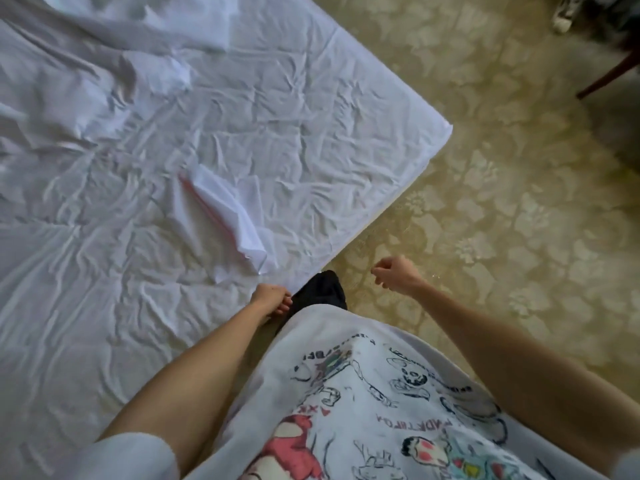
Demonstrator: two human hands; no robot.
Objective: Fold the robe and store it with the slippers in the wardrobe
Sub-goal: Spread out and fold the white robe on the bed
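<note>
A white bed (pixel 311 133) with a wrinkled sheet fills the left and middle of the view. Bunched white cloth (pixel 145 26) lies at its far left; I cannot tell whether it is the robe. A crumpled white piece with a pink-red edge (pixel 225 216) lies near the bed's front edge. My left hand (pixel 272 299) hangs beside that edge, fingers loosely curled, holding nothing. My right hand (pixel 394 273) hovers over the floor, also loosely curled and holding nothing. No slippers or wardrobe are in view.
A beige patterned carpet (pixel 502 202) covers the floor to the right of the bed. A dark wooden chair leg (pixel 606 76) slants in at the top right, with blurred dark things behind it. My printed white shirt fills the bottom.
</note>
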